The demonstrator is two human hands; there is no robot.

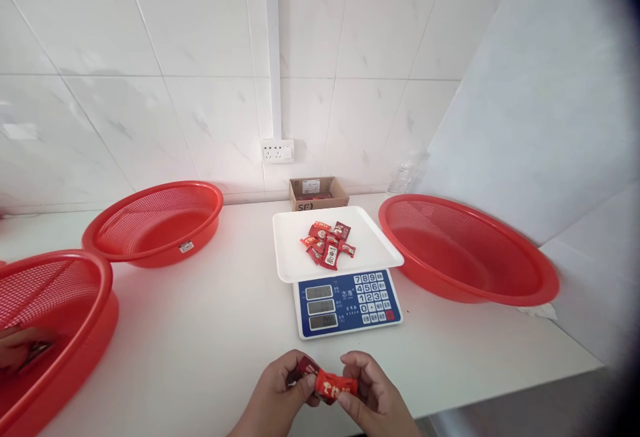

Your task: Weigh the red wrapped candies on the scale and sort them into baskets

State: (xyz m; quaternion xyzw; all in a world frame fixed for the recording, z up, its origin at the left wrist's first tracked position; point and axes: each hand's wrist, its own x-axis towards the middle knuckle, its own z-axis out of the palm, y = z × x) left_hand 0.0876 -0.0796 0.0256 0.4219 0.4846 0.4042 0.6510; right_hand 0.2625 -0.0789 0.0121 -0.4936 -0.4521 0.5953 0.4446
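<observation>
Low in the view, just in front of the scale, my left hand (pixel 289 387) is closed on small wrapped packets, a dark red one (pixel 307 367) and a bright red one (pixel 333 386) with pale lettering. The fingers of my right hand (pixel 369 390) are closed on the right end of the bright red packet. Beyond my hands stands a blue and white electronic scale (pixel 349 304) with number keys and three displays. On its white tray (pixel 290 257) lies a small pile of red and dark red packets (pixel 330 244).
A red plastic basket (pixel 470 290) stands to the right of the scale. At left are two more, a far basket (pixel 200 240) and a near basket (pixel 95 350), with another person's hand (pixel 20 347) inside it. Behind the scale sits a cardboard box (pixel 320 194) near a wall socket (pixel 278 150).
</observation>
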